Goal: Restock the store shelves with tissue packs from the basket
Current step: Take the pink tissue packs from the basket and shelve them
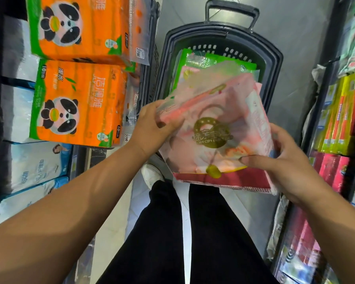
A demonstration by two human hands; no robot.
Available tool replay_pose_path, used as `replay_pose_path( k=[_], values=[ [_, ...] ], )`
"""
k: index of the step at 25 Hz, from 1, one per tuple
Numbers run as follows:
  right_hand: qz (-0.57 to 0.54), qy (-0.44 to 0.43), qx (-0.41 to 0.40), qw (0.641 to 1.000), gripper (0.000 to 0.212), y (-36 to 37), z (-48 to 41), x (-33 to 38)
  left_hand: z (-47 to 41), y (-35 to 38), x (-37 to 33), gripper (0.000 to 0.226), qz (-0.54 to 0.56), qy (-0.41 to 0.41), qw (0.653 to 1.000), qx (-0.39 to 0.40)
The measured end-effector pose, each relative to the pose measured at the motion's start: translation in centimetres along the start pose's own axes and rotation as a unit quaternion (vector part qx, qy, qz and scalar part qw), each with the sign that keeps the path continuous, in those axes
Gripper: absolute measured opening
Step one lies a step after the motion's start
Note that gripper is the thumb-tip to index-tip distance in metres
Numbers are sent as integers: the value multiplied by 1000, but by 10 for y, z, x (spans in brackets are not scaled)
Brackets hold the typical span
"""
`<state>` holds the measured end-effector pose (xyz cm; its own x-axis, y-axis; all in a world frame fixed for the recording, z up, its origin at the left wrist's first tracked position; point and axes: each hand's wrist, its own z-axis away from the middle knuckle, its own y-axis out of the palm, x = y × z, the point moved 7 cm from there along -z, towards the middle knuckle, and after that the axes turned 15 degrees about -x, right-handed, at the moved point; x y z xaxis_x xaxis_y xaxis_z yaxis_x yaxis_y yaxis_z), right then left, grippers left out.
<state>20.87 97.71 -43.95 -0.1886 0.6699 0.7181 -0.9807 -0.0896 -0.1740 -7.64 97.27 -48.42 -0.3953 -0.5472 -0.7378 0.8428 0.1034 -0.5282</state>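
Observation:
A pink tissue pack (215,128) with a gold emblem is held tilted above the near end of the dark basket (273,64). My left hand (152,126) grips its upper left corner. At the pack's lower right edge my right hand (285,160) holds it, thumb on the front face. Under it, inside the basket, lie another pink pack and a green pack (195,64), partly hidden.
The left shelf holds two orange panda tissue packs (78,103) and white-blue packs (33,171). The right shelf (340,124) carries yellow, red and pink packages. The basket stands on the grey aisle floor, handle (232,11) raised at the far end. My legs and a white shoe (152,173) are below.

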Motion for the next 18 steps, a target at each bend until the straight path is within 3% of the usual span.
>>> replay_pose_path(
  k=[3, 5, 7, 9, 11, 12, 15, 18],
  values=[
    [-82, 38, 12, 996, 101, -7, -3, -5, 2, -3, 16, 74, 75, -96, 993, 8],
    [-116, 58, 19, 991, 97, -13, 3, 1, 11, -8, 14, 73, 113, -117, 987, 13],
    [-134, 77, 47, 987, 94, -11, 15, 10, 29, -17, -3, 54, 157, -116, 981, 10],
    [-156, 101, 57, 981, 72, -12, 26, 23, 48, -34, -28, 39, 195, -96, 976, -9],
    [-167, 135, 78, 974, 63, -6, 37, 42, 65, -51, -39, 51, 253, -121, 960, -7],
    [-166, 147, 95, 970, 67, -3, 42, 50, 74, -62, -43, 57, 284, -142, 948, -4],
    [-142, 154, 139, 968, 107, 13, 53, 91, 91, -110, -63, 59, 348, -170, 920, -63],
    [-125, 117, 180, 969, 108, 42, 69, 144, 113, -161, -90, 61, 404, -155, 893, -128]
  ],
)
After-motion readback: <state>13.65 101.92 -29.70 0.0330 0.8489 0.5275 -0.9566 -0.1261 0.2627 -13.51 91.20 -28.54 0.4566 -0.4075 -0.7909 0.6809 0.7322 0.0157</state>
